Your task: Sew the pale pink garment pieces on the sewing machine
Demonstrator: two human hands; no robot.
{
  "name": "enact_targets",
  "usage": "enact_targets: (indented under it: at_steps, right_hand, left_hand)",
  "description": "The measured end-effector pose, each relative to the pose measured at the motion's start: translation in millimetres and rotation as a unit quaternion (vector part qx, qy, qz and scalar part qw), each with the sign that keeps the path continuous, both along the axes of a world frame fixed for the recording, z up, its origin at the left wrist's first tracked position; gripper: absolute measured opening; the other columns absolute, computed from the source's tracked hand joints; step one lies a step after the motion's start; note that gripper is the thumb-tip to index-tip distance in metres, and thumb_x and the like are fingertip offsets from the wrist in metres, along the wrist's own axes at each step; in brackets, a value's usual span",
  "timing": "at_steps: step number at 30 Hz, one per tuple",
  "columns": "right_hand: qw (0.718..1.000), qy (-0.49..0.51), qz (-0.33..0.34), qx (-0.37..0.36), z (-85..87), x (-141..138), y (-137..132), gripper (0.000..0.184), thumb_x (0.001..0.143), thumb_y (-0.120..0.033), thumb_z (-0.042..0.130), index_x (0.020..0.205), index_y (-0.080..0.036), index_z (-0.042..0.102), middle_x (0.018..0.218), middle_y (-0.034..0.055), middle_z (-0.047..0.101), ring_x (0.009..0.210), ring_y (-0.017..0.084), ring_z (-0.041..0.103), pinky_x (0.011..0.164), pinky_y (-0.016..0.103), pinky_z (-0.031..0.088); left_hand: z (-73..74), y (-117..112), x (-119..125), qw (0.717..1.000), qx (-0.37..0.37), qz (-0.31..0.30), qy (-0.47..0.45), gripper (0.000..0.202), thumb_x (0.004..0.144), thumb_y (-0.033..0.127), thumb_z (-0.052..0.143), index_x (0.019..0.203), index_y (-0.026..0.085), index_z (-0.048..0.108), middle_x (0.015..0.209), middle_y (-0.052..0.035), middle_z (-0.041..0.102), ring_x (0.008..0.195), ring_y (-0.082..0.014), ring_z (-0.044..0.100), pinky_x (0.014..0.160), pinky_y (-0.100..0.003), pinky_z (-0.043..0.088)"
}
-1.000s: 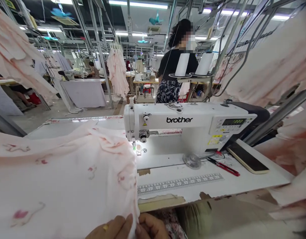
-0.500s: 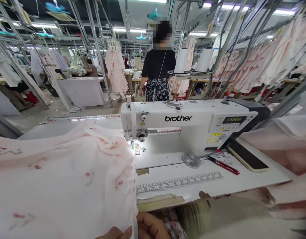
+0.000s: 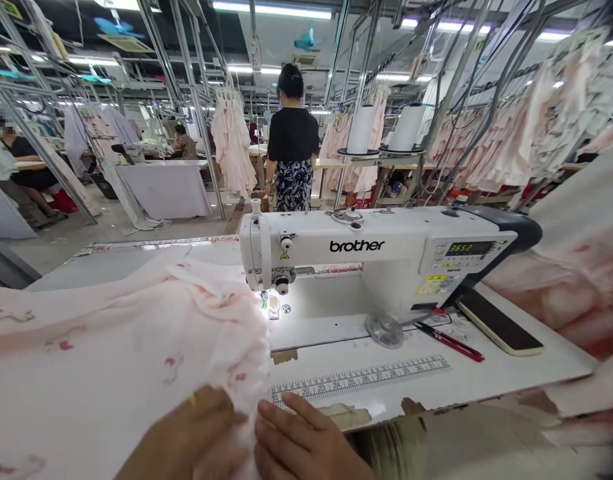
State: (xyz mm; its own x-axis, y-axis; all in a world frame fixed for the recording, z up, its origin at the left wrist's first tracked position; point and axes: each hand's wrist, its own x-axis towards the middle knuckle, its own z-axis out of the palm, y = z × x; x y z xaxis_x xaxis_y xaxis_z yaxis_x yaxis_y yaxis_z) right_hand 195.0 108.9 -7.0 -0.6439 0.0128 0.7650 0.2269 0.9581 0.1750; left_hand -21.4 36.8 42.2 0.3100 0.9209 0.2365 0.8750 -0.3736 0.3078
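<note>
Pale pink fabric [image 3: 136, 360] with small red-pink motifs spreads over the left of the sewing table, and its right edge runs up to the needle area of a white sewing machine [image 3: 306, 233]. My left hand [image 3: 191, 433], wearing a yellow ring, is closed on the fabric close to that edge; its fingertips are blurred. Just right of it, my right hand [image 3: 306, 440] lies with fingers stretched out and their tips against the fabric's edge. Its thumb is hidden. Under the machine's lit head, the presser foot [image 3: 264, 300] stands at the fabric's edge.
On the table's right lie a clear round bobbin case [image 3: 385, 330], red-handled thread snips [image 3: 451, 342] and a phone [image 3: 499, 322]. A printed ruler [image 3: 361, 379] runs along the front. Thread cones [image 3: 360, 130] stand behind the machine. Beyond, a person [image 3: 292, 140] faces away.
Both hands have come up from below the table's front edge onto the fabric's edge. My left hand has moved left and up. The person beyond is farther left, and the machine's display digits differ.
</note>
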Motion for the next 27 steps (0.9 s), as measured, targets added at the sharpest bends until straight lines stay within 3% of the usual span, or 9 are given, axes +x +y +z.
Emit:
enact_targets:
  at_steps: [2,5,8,12,16,19,21,24,27]
  right_hand:
    - [0.999,-0.023,0.019,0.015,2.5,2.4,4.5,0.011,0.093,-0.014,0.059,0.09,-0.016,0.069,0.1,-0.0002,0.074,0.108,0.017,0.063,0.118,0.037,0.032]
    - [0.998,-0.03,0.041,0.037,10.9,1.0,8.9,0.007,0.091,-0.013,0.063,0.09,-0.015,0.069,0.098,-0.0008,0.074,0.101,0.015,0.066,0.118,0.034,0.033]
    - [0.998,0.016,0.052,-0.017,15.1,-1.6,11.9,0.008,0.093,-0.015,0.061,0.087,-0.014,0.067,0.089,-0.0016,0.075,0.091,0.01,0.068,0.116,0.024,0.034]
    - [0.983,0.024,0.103,-0.148,0.5,1.6,20.4,0.02,0.103,-0.021,0.047,0.09,-0.014,0.061,0.079,-0.0026,0.073,0.083,0.004,0.068,0.106,0.011,0.037]
    - [0.957,-0.099,0.185,-0.2,-8.3,6.2,38.4,0.037,0.108,-0.019,0.022,0.089,-0.018,0.054,0.073,-0.0025,0.069,0.068,0.005,0.063,0.089,0.012,0.046]
    - [0.929,-0.202,0.211,-0.228,8.1,1.7,54.8,0.032,0.103,-0.019,0.042,0.07,-0.022,0.042,0.061,-0.0066,0.06,0.06,0.006,0.056,0.079,0.012,0.046]
    - [0.911,-0.27,0.229,-0.211,24.5,-5.7,65.2,0.039,0.095,-0.02,0.058,0.063,-0.021,0.035,0.057,-0.0078,0.056,0.057,0.007,0.052,0.069,0.014,0.045]
    - [0.896,-0.337,0.247,-0.148,43.4,-18.2,78.4,0.042,0.083,-0.018,0.07,0.058,-0.021,0.036,0.054,-0.0075,0.053,0.053,0.009,0.046,0.051,0.021,0.036]
    - [0.895,-0.343,0.251,-0.136,45.1,-24.4,87.4,0.044,0.081,-0.014,0.068,0.056,-0.021,0.032,0.051,-0.0081,0.049,0.05,0.009,0.042,0.045,0.022,0.03]
  left_hand:
    - [10.3,29.0,-8.1,0.992,-0.021,0.12,-0.014,0.033,0.099,0.043,0.038,0.115,0.029,0.063,0.115,-0.0035,0.069,0.099,-0.0209,0.067,0.083,-0.028,0.052]
    - [13.4,72.7,-14.5,0.956,-0.091,0.278,0.013,0.037,0.097,0.044,0.039,0.122,0.021,0.055,0.114,-0.0086,0.068,0.089,-0.0242,0.067,0.071,-0.032,0.049]
    - [10.4,97.5,-21.1,0.948,-0.121,0.293,0.029,0.014,0.091,0.031,0.047,0.092,0.02,0.055,0.079,-0.0035,0.068,0.068,-0.0205,0.063,0.061,-0.028,0.042]
    - [13.9,86.5,-35.0,0.946,-0.099,0.306,0.038,0.012,0.087,0.021,0.042,0.076,0.023,0.041,0.061,0.0035,0.056,0.058,-0.016,0.055,0.057,-0.025,0.035]
    - [7.1,60.2,-40.1,0.945,-0.161,0.27,0.095,0.018,0.092,0.02,0.032,0.079,0.023,0.042,0.061,0.002,0.059,0.057,-0.0178,0.059,0.055,-0.027,0.033]
    - [-3.2,56.5,-37.7,0.939,-0.172,0.26,0.145,0.024,0.094,0.017,0.029,0.09,0.022,0.052,0.073,-0.0024,0.067,0.066,-0.0212,0.064,0.058,-0.03,0.039]
    - [-6.7,62.9,-35.4,0.952,-0.097,0.224,0.187,0.032,0.091,0.011,0.032,0.107,0.022,0.058,0.096,-0.0075,0.071,0.087,-0.0251,0.067,0.07,-0.035,0.047]
    - [-5.8,79.6,-30.2,0.972,0.063,0.07,0.216,0.055,0.082,0.0,0.037,0.13,0.022,0.054,0.135,-0.0098,0.059,0.127,-0.0288,0.052,0.101,-0.046,0.043]
    - [-1.8,94.4,-22.5,0.979,0.076,-0.059,0.179,0.05,0.091,0.007,0.041,0.138,0.024,0.049,0.142,-0.0047,0.055,0.135,-0.0229,0.045,0.113,-0.04,0.036]
